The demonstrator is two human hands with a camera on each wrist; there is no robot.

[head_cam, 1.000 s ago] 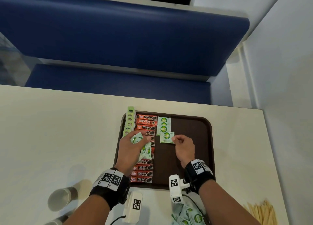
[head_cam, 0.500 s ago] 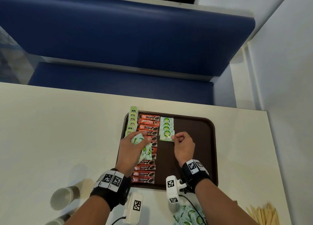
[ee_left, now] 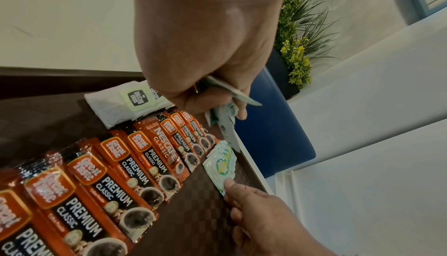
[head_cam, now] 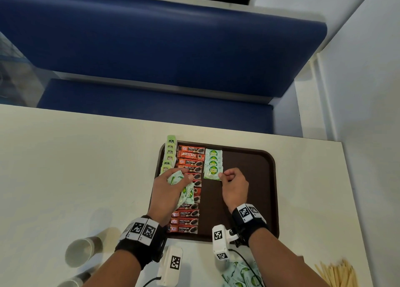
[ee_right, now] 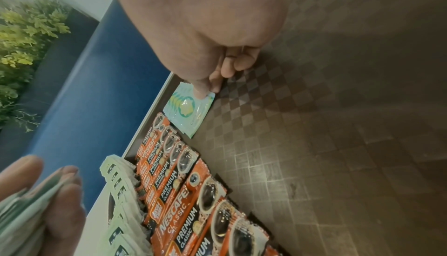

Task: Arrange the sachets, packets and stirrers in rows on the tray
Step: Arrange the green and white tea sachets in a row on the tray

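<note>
We count one tray point(head_cam: 259, 161), four green sugar sachets point(head_cam: 213, 164) laid in its row, two paper cups point(head_cam: 81, 252) near left. Coffee packets point(head_cam: 188, 213) and tea bags point(head_cam: 170, 154) overlap: no exact count.

The orange coffee sachets point(ee_left: 125, 166) on the tray point(head_cam: 255, 191) read "Great Taste PREMIUM CLASSIC"; one among them point(ee_left: 167, 151) read "NESCAFÉ CLASSIC". The pale green packets point(head_cam: 213, 164) beside them read "COCO". The tea bag tags point(ee_left: 136, 95) read "McCoy teas".

Dark brown checkered tray point(head_cam: 249, 167), orange-and-black coffee packets point(head_cam: 190, 156), pale green sachets point(head_cam: 213, 166), blue bench point(head_cam: 151, 44).
</note>
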